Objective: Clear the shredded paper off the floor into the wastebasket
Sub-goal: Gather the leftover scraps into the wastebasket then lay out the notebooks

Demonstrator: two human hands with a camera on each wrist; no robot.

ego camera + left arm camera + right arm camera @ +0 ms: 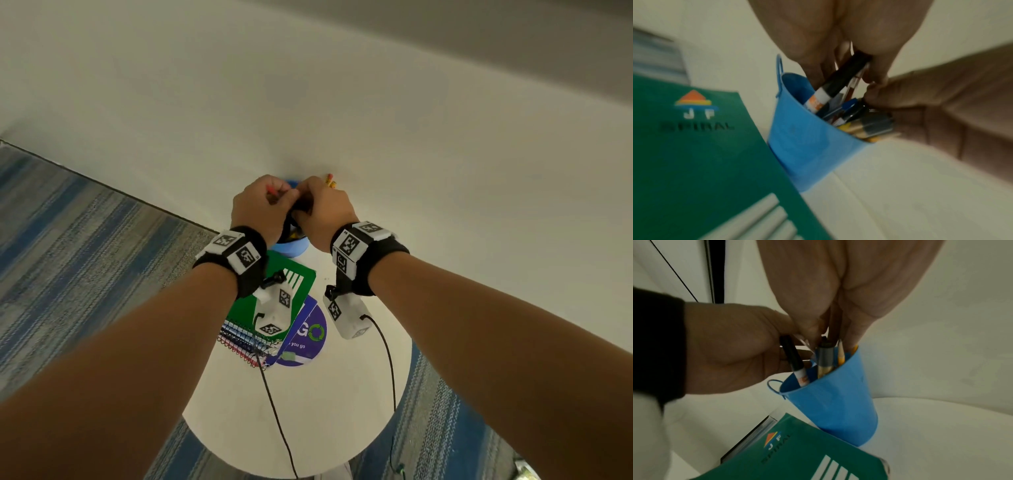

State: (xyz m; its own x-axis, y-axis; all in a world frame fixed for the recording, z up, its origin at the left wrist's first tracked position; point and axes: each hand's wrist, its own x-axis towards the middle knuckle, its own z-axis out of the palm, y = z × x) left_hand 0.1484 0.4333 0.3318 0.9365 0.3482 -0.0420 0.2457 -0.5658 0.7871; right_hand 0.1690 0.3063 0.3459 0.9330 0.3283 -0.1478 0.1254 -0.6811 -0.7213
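No shredded paper or wastebasket shows in any view. Both hands meet over a small blue bucket (807, 146) of pens and pencils at the far edge of a round white table (325, 411). My left hand (279, 197) grips a black-capped marker (840, 81) with a white and orange body, its lower end inside the bucket (834, 402). My right hand (306, 202) has its fingers curled round the tops of a grey-capped pen (825, 356) and yellow pencils (841, 356) standing in the bucket. The hands hide most of the bucket (291, 248) in the head view.
A green spiral notebook (294, 284) tops a stack of notebooks just in front of the bucket, over a round purple flyer (308, 337). A white wall (308, 85) rises right behind the table. Blue-grey striped carpet (68, 240) surrounds it. Two black cables (274, 411) hang from the wrist cameras.
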